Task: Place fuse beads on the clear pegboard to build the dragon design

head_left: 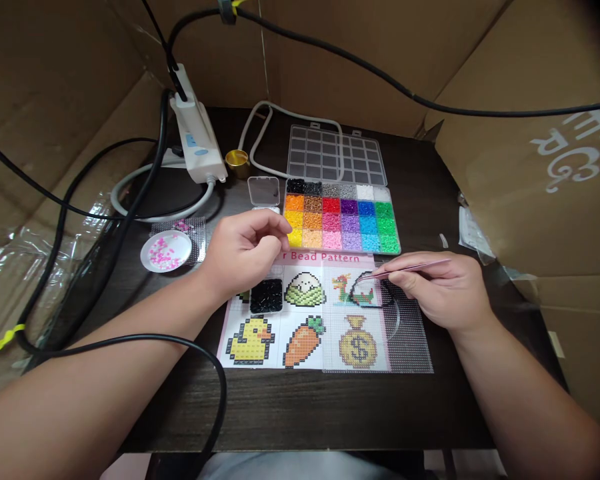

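My right hand (437, 287) is closed around a pair of pink tweezers (417, 265). Their tips point left, at a curved outline of black beads (364, 275) on a clear pegboard (413, 340). The board's left part lies over the printed bead pattern sheet (303, 270), covering a dragon picture and a money bag. My left hand (247, 250) is curled by the left edge of the bead box (344, 250), whose many compartments hold coloured beads. Its fingertips press together; whether they pinch anything is hidden. Below it, a small clear box of black beads (266, 295) sits on the sheet.
At left is a white dish (166, 252) of pink and white beads. A power strip (195, 127) and gold cup (237, 162) stand behind. Black cables (220, 387) cross the foreground and top. Cardboard walls (350, 73) enclose the dark table (290, 413).
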